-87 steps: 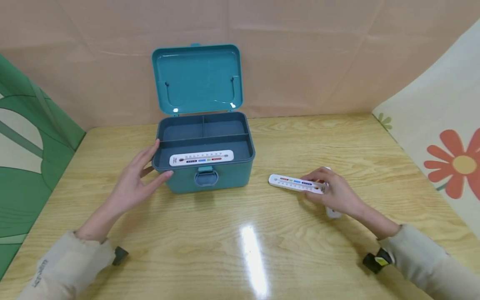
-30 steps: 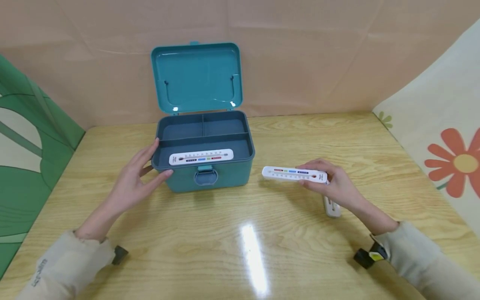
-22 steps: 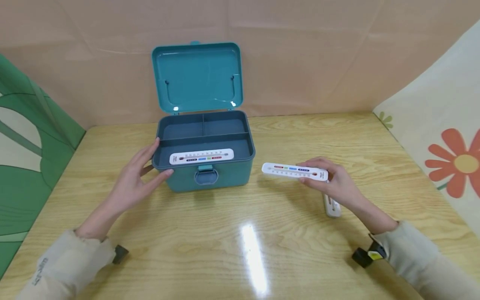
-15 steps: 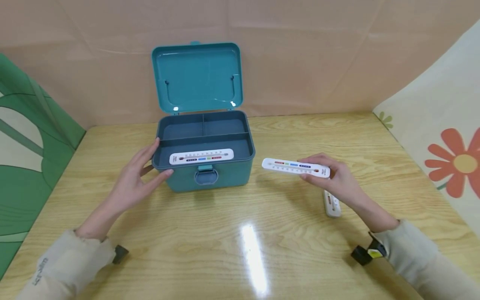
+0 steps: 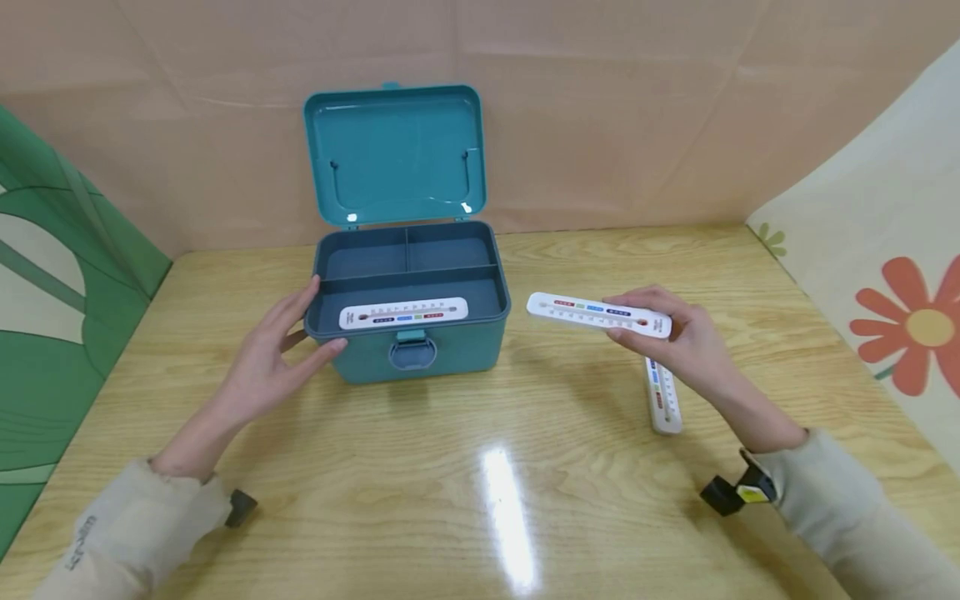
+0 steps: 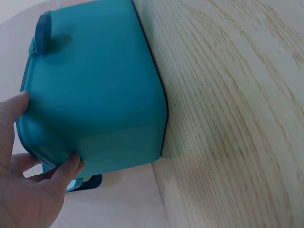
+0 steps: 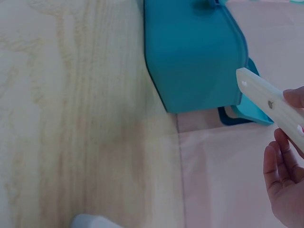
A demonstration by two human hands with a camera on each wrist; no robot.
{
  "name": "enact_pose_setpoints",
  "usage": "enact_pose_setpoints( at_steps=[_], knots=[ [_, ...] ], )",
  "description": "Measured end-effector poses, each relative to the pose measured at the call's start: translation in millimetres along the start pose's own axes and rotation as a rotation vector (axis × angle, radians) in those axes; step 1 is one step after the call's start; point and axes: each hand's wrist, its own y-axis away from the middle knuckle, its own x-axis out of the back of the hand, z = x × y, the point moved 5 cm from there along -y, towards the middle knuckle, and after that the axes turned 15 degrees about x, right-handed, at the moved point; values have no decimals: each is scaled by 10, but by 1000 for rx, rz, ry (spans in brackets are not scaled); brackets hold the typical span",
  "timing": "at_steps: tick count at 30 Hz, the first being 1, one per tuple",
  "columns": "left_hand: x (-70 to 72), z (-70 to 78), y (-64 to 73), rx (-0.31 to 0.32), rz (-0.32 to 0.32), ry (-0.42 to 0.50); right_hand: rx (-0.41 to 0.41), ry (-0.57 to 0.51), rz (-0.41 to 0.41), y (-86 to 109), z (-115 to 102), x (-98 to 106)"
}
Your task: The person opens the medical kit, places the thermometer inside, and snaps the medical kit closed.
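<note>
A teal storage box [image 5: 468, 350] stands on the table with its lid raised. My left hand [image 5: 262, 362] touches the box's left front corner, thumb at the front and fingers along the side. Inside the front compartment lies a white thermometer [image 5: 403, 313]. My right hand [image 5: 686, 342] pinches a second thermometer [image 5: 573, 310] by its right end, above the table and to the right of the box. In the right wrist view the held thermometer [image 7: 263, 97] shows its back. Below the right hand a further thermometer [image 5: 663, 400] lies on the table, its upper end hidden.
The raised lid [image 5: 396, 154] stands near the pink backdrop [image 5: 622, 117]. A divider [image 5: 407, 252] splits the back of the box's tray in two. Printed fabric [image 5: 870, 275] borders the wooden table [image 5: 420, 500] on the right, and green fabric [image 5: 45, 367] on the left.
My right hand has lifted its thermometer off the table, upward and away from the one lying there, which now shows more. The left hand stays at the box corner.
</note>
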Motion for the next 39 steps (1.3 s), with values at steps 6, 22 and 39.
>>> enact_pose_setpoints(
  at_steps=[6,22,39],
  knots=[
    [-9,-5,3,-3,6,-4,9,-9,18,-52,-53,13],
    [-12,-5,5,4,5,-10,-6,-26,42,-194,-168,-46],
    [-6,-7,-1,2,4,-6,61,-93,-38,-617,-296,-387]
  ],
)
